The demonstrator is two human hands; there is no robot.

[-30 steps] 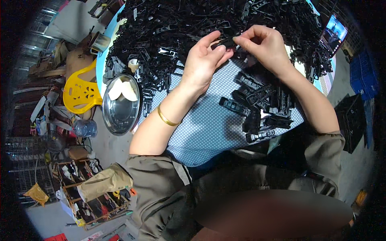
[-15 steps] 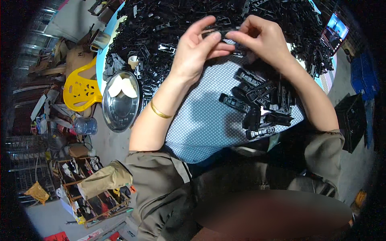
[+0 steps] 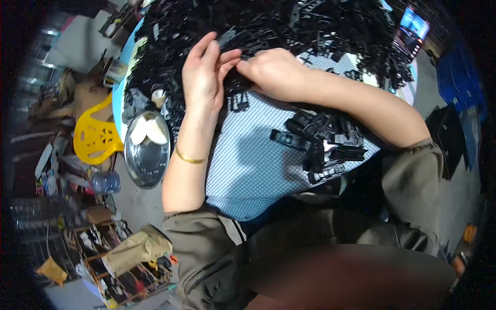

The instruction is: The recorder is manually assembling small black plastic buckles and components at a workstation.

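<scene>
My left hand [image 3: 202,75] is raised at the near edge of a heap of small black plastic parts [image 3: 248,23], its fingers apart. A greyish-black part [image 3: 226,37] shows beside the thumb; I cannot tell whether it touches the hand or lies on the heap. Close by on the right, my right hand [image 3: 276,73] has its fingers curled together, their tips almost meeting the left fingers. What it pinches is hidden. More black parts [image 3: 238,101] lie just below the hands. A smaller pile of black clip-like parts [image 3: 320,139] rests on the blue dotted cloth [image 3: 248,155], under my right forearm.
On the left, a clear oval tray [image 3: 147,173] holds white pieces, with a tape roll [image 3: 158,96] just beyond. A lit phone screen [image 3: 412,33] stands at the far right. A yellow chair [image 3: 95,134] and a crowded shelf rack [image 3: 124,274] are on the left.
Both hands have moved left and slightly down in the view. My right hand has turned, its fingers curling in more, its forearm now more level. The whole view has also shifted.
</scene>
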